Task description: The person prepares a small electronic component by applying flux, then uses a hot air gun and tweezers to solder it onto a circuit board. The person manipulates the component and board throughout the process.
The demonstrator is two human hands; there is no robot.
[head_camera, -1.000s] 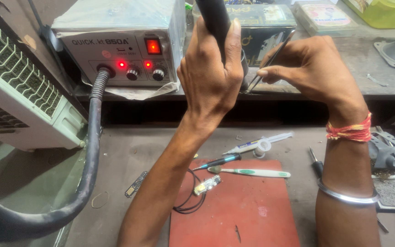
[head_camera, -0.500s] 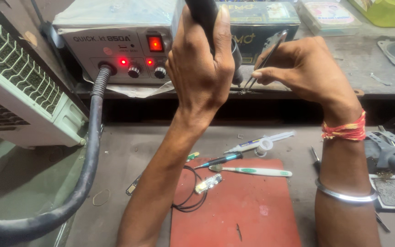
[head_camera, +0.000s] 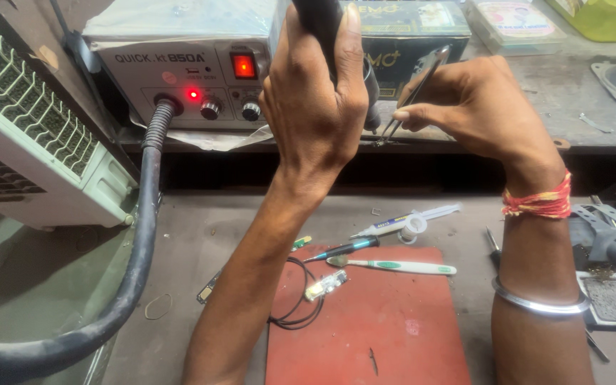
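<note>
The left hand (head_camera: 319, 107) is clenched around the upright black hot-air wand handle (head_camera: 322, 21), while the right hand (head_camera: 475, 110), at its three o'clock, pinches slim metal tweezers (head_camera: 415, 89) slanting toward seven o'clock, tips beside the wand's nozzle.

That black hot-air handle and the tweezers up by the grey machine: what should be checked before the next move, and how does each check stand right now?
1. Grip on the black handle: ok, the left hand is wrapped around it.
2. Grip on the tweezers: ok, pinched in the right hand.
3. Something held at the tweezer tips: cannot tell, too small to see.
4. Grey station powered: ok, its red switch and small red lamp glow.
5. Black hose free: ok, it curves from the station's front past the left arm, unpinched.
6. Red mat ready: not ok, a toothbrush, a screwdriver and a wired part lie on it.
</note>
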